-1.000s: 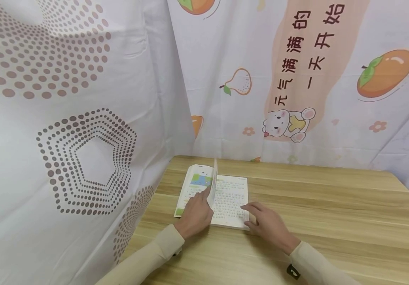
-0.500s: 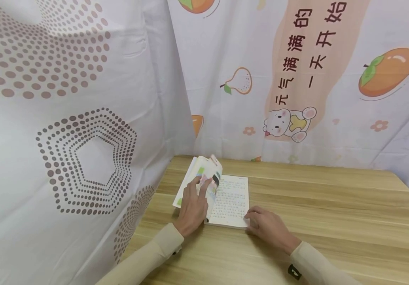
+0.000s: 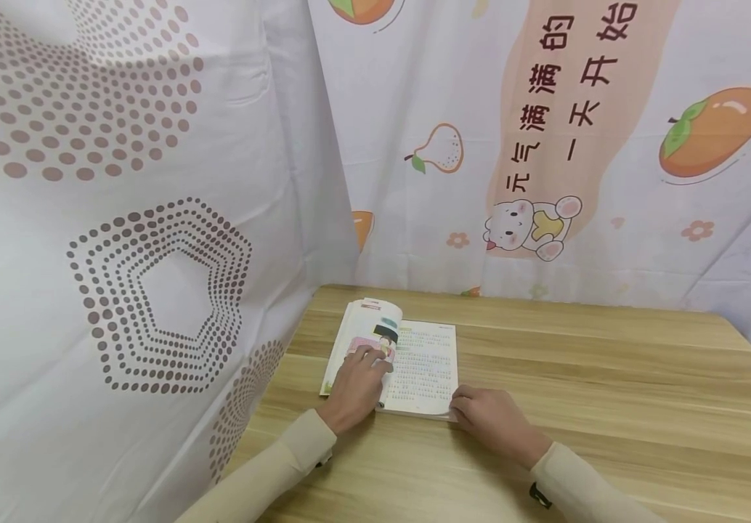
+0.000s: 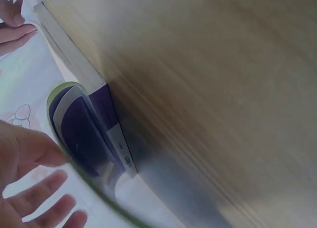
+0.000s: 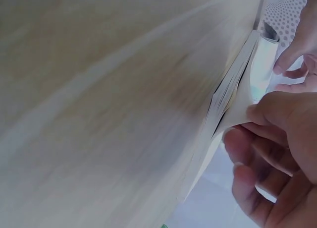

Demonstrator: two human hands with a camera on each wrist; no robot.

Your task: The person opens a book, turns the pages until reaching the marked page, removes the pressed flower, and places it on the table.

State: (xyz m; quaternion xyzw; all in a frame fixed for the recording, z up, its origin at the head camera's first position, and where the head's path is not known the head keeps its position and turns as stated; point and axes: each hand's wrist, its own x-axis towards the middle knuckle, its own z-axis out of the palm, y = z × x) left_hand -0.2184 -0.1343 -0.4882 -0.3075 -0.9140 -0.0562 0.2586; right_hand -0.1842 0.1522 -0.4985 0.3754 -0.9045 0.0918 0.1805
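An open book (image 3: 423,363) lies on the wooden table in the head view. Its right page carries rows of text; the curved left page (image 3: 375,314) shows colourful pictures. My left hand (image 3: 357,385) rests on that left page with loosely bent fingers, and in the left wrist view the fingers (image 4: 39,193) spread over the paper beside the purple spine (image 4: 103,106). At the lower right corner, my right hand (image 3: 492,423) pinches the edge of a page between thumb and finger. The right wrist view shows that page (image 5: 237,113) bent up from the stack beneath.
The wooden table (image 3: 585,378) extends to the right of the book. A white patterned curtain (image 3: 284,181) hangs on the left, and another curtain (image 3: 402,87) with fruit prints stands behind the table.
A raised page has gone over to the left and now lies curved there under my left hand. My right hand has closed its fingers on the lower right page corner.
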